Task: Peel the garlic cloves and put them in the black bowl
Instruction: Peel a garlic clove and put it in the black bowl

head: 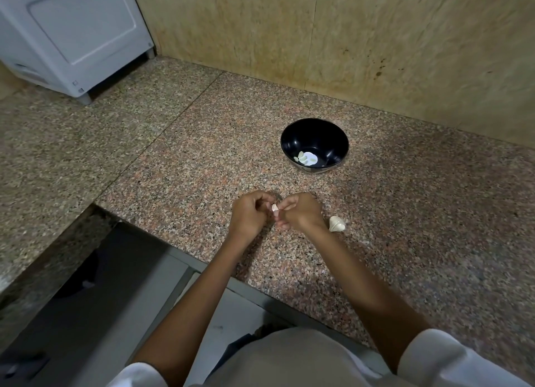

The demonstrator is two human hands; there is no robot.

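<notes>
Garlic clove (pixel 275 207), pale with papery skin, pinched between the fingertips of both hands over the countertop (pixel 419 212), on the near side of the black bowl (pixel 292 139) and slightly to its left. Left hand (pixel 250 215) curled round the clove from the left, fingers folded in toward the palm. Right hand (pixel 299 212) grasping the same clove from the right, fingertips bent onto its skin; state of the peel too small to tell. Inside the black bowl, on its floor toward the near-left wall, a few peeled cloves (pixel 301 156), greenish-white, lying close together beside a bright round patch. Rest of a garlic bulb (pixel 336 224), white and papery, lying on the countertop on the near side of the bowl, slightly to its right, just beside the right wrist and well apart from the bowl itself. Speckled pink-grey stone under bowl, bulb and hands, with a straight seam running well to the bowl's left. Beyond the bowl, a tan wall panel (pixel 376 39) with a few dark spots above and right of the bowl. Far beyond and left of the bowl, a white appliance (pixel 72 33) standing on short feet. Nearest of all, far on the bowl's near side, white sleeves (pixel 451 360) on both arms.
</notes>
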